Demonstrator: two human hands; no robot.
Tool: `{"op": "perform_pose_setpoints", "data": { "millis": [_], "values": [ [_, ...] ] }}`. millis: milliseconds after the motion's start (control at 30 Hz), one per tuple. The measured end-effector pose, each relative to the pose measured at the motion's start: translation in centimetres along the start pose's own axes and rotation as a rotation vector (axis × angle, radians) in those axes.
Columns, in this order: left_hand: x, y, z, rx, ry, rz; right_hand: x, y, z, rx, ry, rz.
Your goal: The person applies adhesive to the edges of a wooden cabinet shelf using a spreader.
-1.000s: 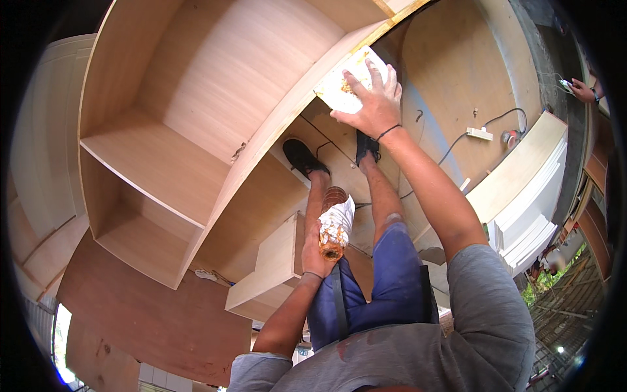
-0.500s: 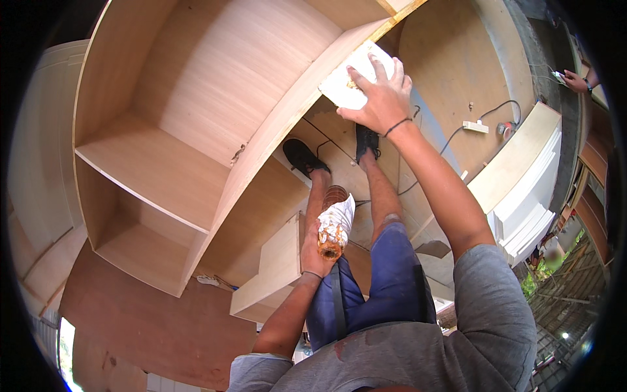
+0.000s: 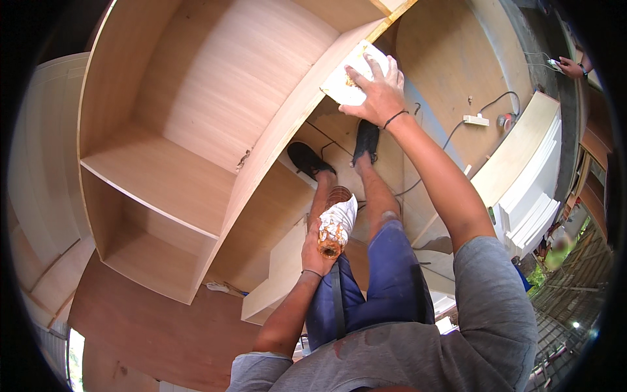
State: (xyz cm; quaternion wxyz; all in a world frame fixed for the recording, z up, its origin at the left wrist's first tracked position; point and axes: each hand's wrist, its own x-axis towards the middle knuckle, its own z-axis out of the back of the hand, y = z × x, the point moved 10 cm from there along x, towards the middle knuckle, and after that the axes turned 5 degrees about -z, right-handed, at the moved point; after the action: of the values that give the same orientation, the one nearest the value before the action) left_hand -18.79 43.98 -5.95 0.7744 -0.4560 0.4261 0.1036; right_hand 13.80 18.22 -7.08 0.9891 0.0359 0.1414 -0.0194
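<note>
Holding a white pad to a cabinet edge, a wrapped cylinder in the other hand

Head view: the white pad (image 3: 344,78) is flat, angular and blotched with orange-brown stains. It sits at the edge of a pale wood-grain cabinet (image 3: 228,140). The wrapped cylinder (image 3: 337,223), above the person's lap, is brown and ribbed at its far end, with a crumpled, stained white covering and a hollow near end.

A tan floor (image 3: 444,75) spreads beneath, carrying a white power strip (image 3: 476,120) and a dark cord; white boards (image 3: 530,212) are stacked at the right. Another person's hand (image 3: 570,67) shows at the far right.

The right hand (image 3: 382,97) reaches far forward, fingers spread wide over the pad. The left hand (image 3: 315,251) stays low, fingers curled around the cylinder, partly hidden.
</note>
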Motion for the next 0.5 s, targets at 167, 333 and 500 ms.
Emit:
{"op": "perform_pose_setpoints", "data": {
  "millis": [167,333,500],
  "values": [
    [-0.2,0.1,0.7,0.082,0.011,-0.019,-1.1,-0.5,-0.6,0.026,0.022,-0.024],
    [-0.5,-0.8,0.9,0.129,0.014,-0.005,-0.6,0.5,1.2,0.011,0.032,-0.016],
    [-0.3,-0.4,2.0,0.047,-0.044,0.077,-0.3,0.4,0.3,-0.051,0.203,-0.042]
  ]
}}
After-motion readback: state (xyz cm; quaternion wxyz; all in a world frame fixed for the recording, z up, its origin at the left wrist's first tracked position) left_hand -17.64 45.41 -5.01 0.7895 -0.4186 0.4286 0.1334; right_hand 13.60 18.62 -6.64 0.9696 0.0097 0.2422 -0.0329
